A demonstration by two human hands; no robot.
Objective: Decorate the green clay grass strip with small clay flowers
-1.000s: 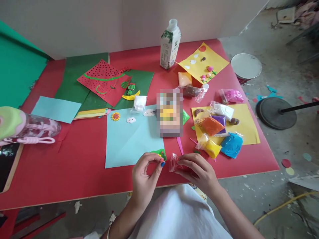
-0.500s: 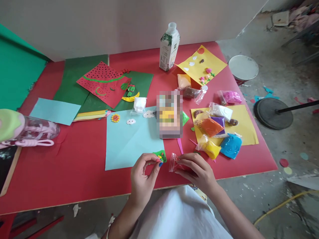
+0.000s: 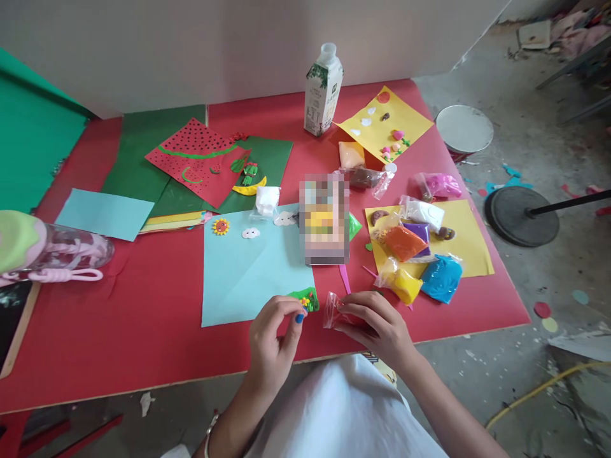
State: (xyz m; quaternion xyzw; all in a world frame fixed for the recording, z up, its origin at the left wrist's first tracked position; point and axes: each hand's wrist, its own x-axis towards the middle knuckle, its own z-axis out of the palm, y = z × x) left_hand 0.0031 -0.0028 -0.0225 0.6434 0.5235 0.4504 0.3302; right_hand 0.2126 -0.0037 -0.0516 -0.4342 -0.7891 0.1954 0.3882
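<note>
- The left hand (image 3: 274,334) has drawn slightly back, uncovering more of the green clay patch (image 3: 311,299) on the blue sheet's (image 3: 252,270) near corner, probably easing access.
- Its thumb and forefinger meet; anything between is unclear.
- The right hand (image 3: 379,321) curls around a crinkled clear bag (image 3: 331,312), red showing through, above the bench (image 3: 143,331).

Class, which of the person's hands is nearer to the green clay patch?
Left. The left hand is at the near edge of the green clay patch; touching is unclear. The right hand is farther off, to its right, holding a plastic bag.
</note>
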